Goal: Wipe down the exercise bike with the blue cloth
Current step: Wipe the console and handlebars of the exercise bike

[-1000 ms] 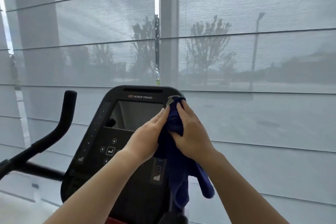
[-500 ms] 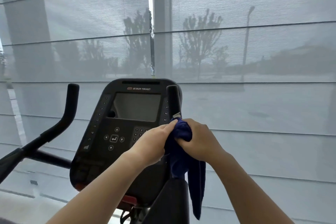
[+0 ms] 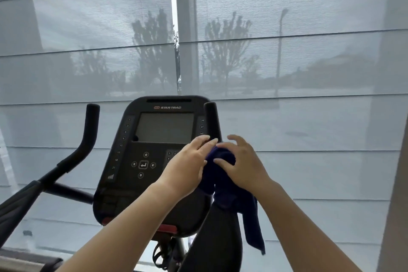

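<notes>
On console (image 3: 120, 192): STAR TRAC (image 3: 170, 107); left hand (image 3: 187, 166), right hand (image 3: 244, 166) on blue cloth (image 3: 223, 154).

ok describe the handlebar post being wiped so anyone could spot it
Find the black Star Trac console against the shaded window. The right post rises at its right edge. Unlike the bare left post, it has the blue cloth bunched on it.
</notes>
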The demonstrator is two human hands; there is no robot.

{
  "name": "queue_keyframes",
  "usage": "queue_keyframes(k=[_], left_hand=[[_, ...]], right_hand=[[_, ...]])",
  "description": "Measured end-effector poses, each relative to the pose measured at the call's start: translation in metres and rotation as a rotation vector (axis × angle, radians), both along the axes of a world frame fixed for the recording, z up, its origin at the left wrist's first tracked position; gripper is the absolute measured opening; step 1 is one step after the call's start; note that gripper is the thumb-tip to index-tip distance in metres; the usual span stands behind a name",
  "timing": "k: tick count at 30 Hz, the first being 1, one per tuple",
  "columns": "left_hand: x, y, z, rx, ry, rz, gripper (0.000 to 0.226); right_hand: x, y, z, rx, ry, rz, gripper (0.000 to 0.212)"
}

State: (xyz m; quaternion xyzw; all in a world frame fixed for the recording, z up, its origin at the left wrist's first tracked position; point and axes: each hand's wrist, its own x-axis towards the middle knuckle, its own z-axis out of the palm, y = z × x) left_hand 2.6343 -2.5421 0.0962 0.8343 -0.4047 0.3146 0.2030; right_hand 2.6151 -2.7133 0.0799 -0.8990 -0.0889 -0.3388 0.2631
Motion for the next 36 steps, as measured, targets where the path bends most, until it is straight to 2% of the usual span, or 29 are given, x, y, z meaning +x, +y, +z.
queue_keyframes(k=[1,3,5,8,12,19,23,31,33,36], left_hand=[[0.002,-0.001,-0.007,0.049,0.030,0.017,0.060],[0.007,-0.005,-0.020,0.123,0.118,0.029,0.060],[0.010,-0.011,-0.028,0.144,0.212,0.002,0.061],[0.012,-0.017,-0.035,0.076,0.323,-0.075,0.065],[0.021,-0.020,-0.038,0.045,0.341,-0.101,0.065],[0.030,-0.030,-0.031,-0.038,0.290,-0.140,0.053],[0.032,-0.033,-0.012,-0.117,0.240,-0.103,0.051],[0.060,-0.046,0.037,-0.147,-0.201,0.105,0.057],[0.071,-0.047,0.044,-0.117,-0.216,0.162,0.060],[0.084,-0.048,0.033,-0.122,-0.107,0.147,0.068]], right_hand=[[0.001,0.002,-0.009,-0.020,0.102,0.014,0.044],[0.001,0.004,-0.022,0.012,0.172,0.048,0.050],[-0.001,0.002,-0.024,0.023,0.157,0.064,0.053],[-0.007,-0.007,-0.023,0.050,0.161,0.072,0.051],[-0.007,-0.014,-0.028,0.114,0.116,0.063,0.048],[0.015,-0.021,-0.028,0.229,0.052,0.102,0.038],[0.027,-0.024,-0.029,0.276,-0.029,0.144,0.040],[0.067,-0.023,0.034,0.224,-0.372,0.192,0.047],[0.081,-0.017,0.044,0.166,-0.295,0.212,0.057],[0.096,-0.009,0.034,0.067,-0.215,0.222,0.068]])
